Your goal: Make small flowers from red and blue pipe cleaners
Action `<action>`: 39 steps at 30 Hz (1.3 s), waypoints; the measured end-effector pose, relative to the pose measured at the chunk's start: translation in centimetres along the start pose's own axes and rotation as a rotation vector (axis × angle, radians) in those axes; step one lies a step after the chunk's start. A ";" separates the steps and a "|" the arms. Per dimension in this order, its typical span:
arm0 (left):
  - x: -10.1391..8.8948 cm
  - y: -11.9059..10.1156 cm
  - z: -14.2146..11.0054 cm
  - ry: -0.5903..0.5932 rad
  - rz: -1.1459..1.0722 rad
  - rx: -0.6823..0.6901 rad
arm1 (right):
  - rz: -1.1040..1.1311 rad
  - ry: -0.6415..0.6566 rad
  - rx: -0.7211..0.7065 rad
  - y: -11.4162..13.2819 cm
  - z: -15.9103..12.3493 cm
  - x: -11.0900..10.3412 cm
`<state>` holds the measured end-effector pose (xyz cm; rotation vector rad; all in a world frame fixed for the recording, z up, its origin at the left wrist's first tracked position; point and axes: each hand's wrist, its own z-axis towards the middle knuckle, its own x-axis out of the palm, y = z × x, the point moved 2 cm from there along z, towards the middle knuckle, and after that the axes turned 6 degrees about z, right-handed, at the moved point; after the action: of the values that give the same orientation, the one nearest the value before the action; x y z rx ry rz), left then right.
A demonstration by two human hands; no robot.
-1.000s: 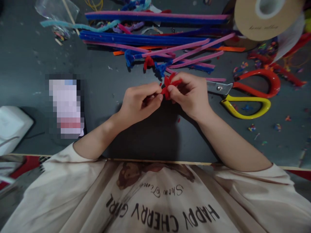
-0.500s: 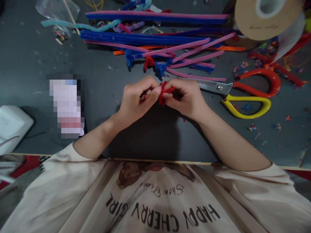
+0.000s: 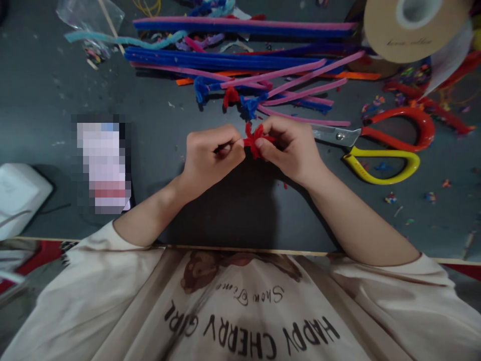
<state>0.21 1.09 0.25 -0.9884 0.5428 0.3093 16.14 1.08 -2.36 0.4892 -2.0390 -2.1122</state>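
Observation:
Between my hands is a small red pipe-cleaner flower (image 3: 254,136) with several looped petals, held above the dark table. My left hand (image 3: 214,153) pinches a petal on its left side with thumb and forefinger. Thumb and fingers of my right hand (image 3: 291,148) grip the flower from the right and cover part of it. Just beyond my hands lie blue flower heads (image 3: 248,107) on pink pipe-cleaner stems (image 3: 300,72), with a small red twisted piece (image 3: 230,96) among them. The scissors (image 3: 338,135), with one red and one yellow handle, lie right of my right hand, their blade tips hidden behind it.
Blue pipe cleaners (image 3: 225,58) lie in a bundle across the back. A ribbon spool (image 3: 387,42) stands at the back right, near scattered coloured scraps (image 3: 413,75). At left are a blurred-out phone (image 3: 103,160), a white box (image 3: 22,198) and a clear plastic bag (image 3: 90,20).
My left fingers have drawn slightly left and now pinch one petal's end. The red flower has turned, and more of its petals show. The things on the table have stayed put.

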 end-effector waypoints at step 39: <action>0.1 -0.1 -0.2 0.112 0.024 -0.044 | -0.246 0.004 -0.086 0.9 0.0 0.3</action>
<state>0.28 0.88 0.14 -1.0463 0.6519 0.2892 15.80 0.94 -1.48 0.7646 -1.9631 -2.3210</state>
